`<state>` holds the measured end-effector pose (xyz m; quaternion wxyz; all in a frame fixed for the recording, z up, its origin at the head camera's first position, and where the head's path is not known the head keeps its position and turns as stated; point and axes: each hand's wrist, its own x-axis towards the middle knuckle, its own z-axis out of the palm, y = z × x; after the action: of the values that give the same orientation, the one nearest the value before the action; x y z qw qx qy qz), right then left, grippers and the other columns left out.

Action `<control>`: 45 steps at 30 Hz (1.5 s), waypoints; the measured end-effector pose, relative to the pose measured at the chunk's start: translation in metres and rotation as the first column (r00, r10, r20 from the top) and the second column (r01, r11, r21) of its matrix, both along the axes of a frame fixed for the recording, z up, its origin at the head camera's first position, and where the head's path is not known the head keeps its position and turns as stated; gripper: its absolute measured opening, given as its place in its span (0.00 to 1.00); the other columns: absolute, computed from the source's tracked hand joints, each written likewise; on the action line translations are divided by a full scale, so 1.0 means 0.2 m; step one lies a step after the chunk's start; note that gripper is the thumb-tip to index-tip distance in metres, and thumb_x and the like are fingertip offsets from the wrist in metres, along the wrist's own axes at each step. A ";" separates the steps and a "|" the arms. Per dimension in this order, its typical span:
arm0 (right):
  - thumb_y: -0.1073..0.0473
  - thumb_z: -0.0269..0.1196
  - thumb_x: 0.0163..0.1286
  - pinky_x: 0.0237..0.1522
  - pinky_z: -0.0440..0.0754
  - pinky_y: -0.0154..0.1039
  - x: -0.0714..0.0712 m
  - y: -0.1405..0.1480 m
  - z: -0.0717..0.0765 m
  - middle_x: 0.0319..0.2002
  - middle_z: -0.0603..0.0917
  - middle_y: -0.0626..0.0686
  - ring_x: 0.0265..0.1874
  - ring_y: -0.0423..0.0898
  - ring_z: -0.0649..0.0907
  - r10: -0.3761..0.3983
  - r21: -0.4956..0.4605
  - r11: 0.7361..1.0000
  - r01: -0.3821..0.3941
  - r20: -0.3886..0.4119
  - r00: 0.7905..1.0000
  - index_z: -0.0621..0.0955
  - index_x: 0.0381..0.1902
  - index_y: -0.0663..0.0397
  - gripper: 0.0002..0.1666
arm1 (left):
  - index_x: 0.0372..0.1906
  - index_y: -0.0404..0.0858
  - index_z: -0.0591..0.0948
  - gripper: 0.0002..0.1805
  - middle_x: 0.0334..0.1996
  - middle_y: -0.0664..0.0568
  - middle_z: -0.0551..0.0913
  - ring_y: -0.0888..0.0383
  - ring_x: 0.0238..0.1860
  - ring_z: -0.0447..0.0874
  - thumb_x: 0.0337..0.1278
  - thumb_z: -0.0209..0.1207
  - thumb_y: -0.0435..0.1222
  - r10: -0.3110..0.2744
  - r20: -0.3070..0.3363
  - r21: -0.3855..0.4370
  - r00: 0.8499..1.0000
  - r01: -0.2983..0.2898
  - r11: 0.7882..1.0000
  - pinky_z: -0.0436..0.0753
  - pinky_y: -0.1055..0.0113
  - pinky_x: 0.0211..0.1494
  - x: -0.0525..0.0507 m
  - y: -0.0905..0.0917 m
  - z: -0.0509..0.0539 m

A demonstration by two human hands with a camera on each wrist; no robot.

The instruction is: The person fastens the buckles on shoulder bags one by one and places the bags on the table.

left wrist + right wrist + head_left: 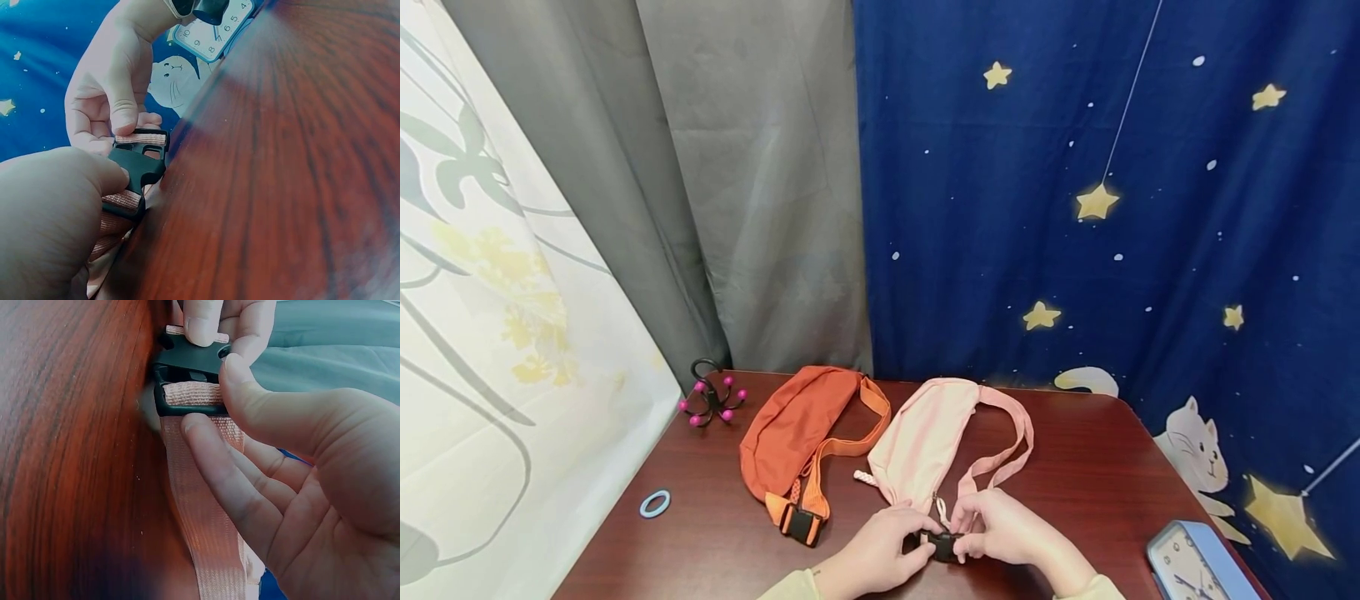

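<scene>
A pink waist bag (925, 433) lies on the table, its strap (203, 500) looping to the right. At its near end, both hands hold the bag's black side-release buckle (945, 547). My left hand (880, 546) pinches one half, thumb on top, as the left wrist view shows. My right hand (1007, 529) grips the other half at its strap bar, thumb at the edge and a finger under the webbing (194, 394). The two buckle halves (140, 164) meet; whether they are fully latched I cannot tell. Part of the left hand is hidden in the right wrist view.
To the left lies an orange waist bag (805, 433) with its black buckle (801, 525) fastened. Farther left are a light-blue ring (655, 503) and a black hook rack (711, 398) with pink tips. A blue clock (1195, 562) stands at the right edge. Curtains (775, 183) hang behind.
</scene>
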<state>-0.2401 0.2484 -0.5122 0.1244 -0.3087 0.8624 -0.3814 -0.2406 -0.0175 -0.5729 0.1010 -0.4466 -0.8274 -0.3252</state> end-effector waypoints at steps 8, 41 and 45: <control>0.62 0.80 0.63 0.28 0.87 0.33 0.00 -0.02 -0.02 0.26 0.90 0.42 0.22 0.30 0.86 -0.019 -0.030 0.999 0.019 -0.003 1.000 0.86 0.38 0.49 0.12 | 0.53 0.48 0.89 0.09 0.48 0.63 0.93 0.68 0.58 0.90 0.74 0.67 0.38 0.009 -0.006 -0.004 1.000 -0.009 1.000 0.83 0.49 0.76 0.00 0.00 0.00; 0.64 0.80 0.60 0.25 0.84 0.28 0.02 -0.07 -0.07 0.24 0.90 0.42 0.21 0.25 0.82 -0.038 -0.089 0.996 0.025 -0.154 0.987 0.84 0.34 0.47 0.14 | 0.50 0.48 0.92 0.11 0.40 0.66 0.92 0.74 0.52 0.89 0.67 0.71 0.33 -0.008 0.061 0.023 0.998 0.006 1.000 0.82 0.50 0.77 -0.01 -0.01 0.02; 0.64 0.81 0.59 0.26 0.85 0.28 0.02 -0.07 -0.07 0.24 0.89 0.42 0.22 0.25 0.82 -0.037 -0.081 0.996 0.022 -0.175 0.984 0.84 0.34 0.47 0.15 | 0.50 0.48 0.92 0.12 0.39 0.66 0.92 0.76 0.51 0.88 0.66 0.71 0.33 -0.019 0.060 0.024 0.998 0.017 1.000 0.81 0.50 0.78 -0.01 -0.01 0.03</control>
<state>-0.2370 0.2337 -0.5264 0.0295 -0.3332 0.8587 -0.3882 -0.2424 -0.0189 -0.5667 0.0783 -0.4428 -0.8222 -0.3489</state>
